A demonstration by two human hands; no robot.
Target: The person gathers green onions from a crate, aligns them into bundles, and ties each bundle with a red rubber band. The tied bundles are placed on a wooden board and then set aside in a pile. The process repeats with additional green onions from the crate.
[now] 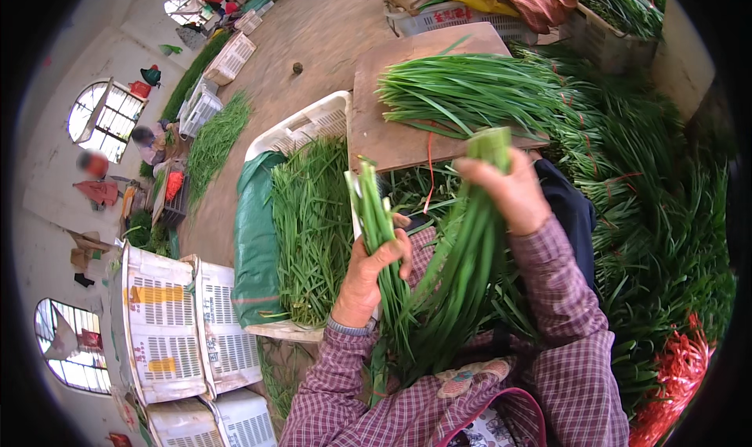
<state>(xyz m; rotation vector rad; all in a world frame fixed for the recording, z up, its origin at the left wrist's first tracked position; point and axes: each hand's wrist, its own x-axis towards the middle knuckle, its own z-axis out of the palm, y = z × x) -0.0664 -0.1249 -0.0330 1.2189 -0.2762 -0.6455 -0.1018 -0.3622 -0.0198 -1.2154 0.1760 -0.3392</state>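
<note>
My left hand (pixel 373 271) is closed around a small bunch of green leafy stalks (pixel 376 215), cut ends up. To its right, my right hand (pixel 510 191) grips a thicker bunch of flat green leaves (pixel 479 259) near its upper end; the leaves hang down over my lap, and hand and bunch are slightly blurred. Beyond both hands, a pile of similar long leaves (pixel 458 92) lies on a wooden board (pixel 376 136). A red tie string (pixel 429 165) hangs over the board's near edge.
A white plastic crate (pixel 305 121) with loose leaves and a green sheet (pixel 255 241) stands at my left. Tied bundles (pixel 658 224) heap up at my right, near red plastic strings (pixel 675 382). Stacked white crates (pixel 164 323) stand lower left. A person (pixel 154 144) sits farther off.
</note>
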